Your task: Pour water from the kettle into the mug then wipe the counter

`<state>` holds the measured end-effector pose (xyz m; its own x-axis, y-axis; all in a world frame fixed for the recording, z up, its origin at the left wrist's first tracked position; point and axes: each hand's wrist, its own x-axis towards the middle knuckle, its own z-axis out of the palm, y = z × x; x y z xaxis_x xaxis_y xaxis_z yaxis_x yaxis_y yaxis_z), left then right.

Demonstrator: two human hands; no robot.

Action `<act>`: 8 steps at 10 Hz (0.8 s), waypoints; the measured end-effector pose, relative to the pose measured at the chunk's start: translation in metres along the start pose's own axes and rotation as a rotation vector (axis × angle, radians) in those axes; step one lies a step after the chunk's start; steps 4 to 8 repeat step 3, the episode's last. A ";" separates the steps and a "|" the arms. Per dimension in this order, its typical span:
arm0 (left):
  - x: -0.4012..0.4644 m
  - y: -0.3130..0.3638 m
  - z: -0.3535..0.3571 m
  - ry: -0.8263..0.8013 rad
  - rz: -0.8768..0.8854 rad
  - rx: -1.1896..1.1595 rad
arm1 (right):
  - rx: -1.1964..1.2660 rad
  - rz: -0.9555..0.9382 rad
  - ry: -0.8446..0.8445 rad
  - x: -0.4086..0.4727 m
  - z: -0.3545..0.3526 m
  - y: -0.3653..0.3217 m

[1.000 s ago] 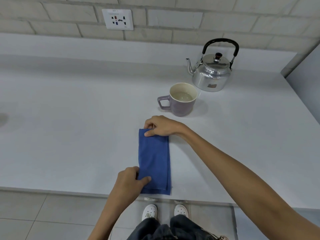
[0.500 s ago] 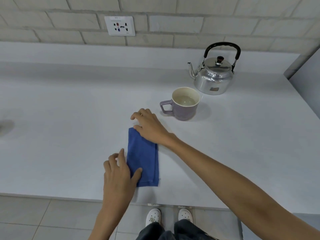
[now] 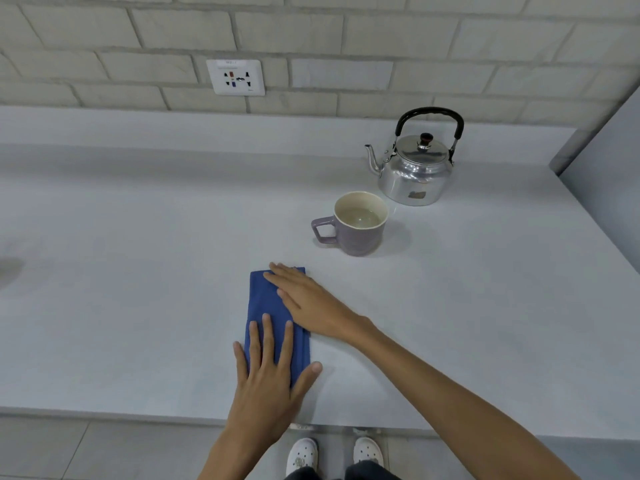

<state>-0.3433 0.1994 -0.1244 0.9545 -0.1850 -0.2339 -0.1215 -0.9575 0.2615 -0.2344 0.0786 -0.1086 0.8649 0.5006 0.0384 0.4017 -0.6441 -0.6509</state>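
Note:
A folded blue cloth [image 3: 264, 299] lies on the pale counter [image 3: 138, 271] near its front edge. My left hand [image 3: 268, 379] rests flat on the cloth's near end, fingers spread. My right hand [image 3: 310, 301] lies flat across its far end. Neither hand grips the cloth. Beyond the cloth stands a purple mug [image 3: 360, 225] with water in it, handle to the left. Behind the mug is a shiny metal kettle [image 3: 415, 171] with a black handle, its spout pointing left.
A wall socket [image 3: 236, 77] sits in the brick wall behind the counter. A grey side wall [image 3: 609, 188] closes the counter on the right. A dark smudge [image 3: 8, 270] shows at the far left. The counter's front edge runs just below my left hand.
Both hands went from pinching the cloth's ends to lying flat on top of it. The cloth has shifted slightly left on the counter.

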 end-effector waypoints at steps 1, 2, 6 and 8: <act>0.003 0.008 -0.014 0.009 0.055 -0.017 | 0.082 0.019 0.185 -0.028 -0.026 0.005; 0.019 0.019 -0.036 0.095 0.146 -0.155 | 0.050 0.005 0.366 -0.054 -0.059 0.016; 0.045 0.032 -0.064 0.165 0.254 -0.189 | 0.037 -0.005 0.501 -0.066 -0.095 0.028; 0.045 0.032 -0.064 0.165 0.254 -0.189 | 0.037 -0.005 0.501 -0.066 -0.095 0.028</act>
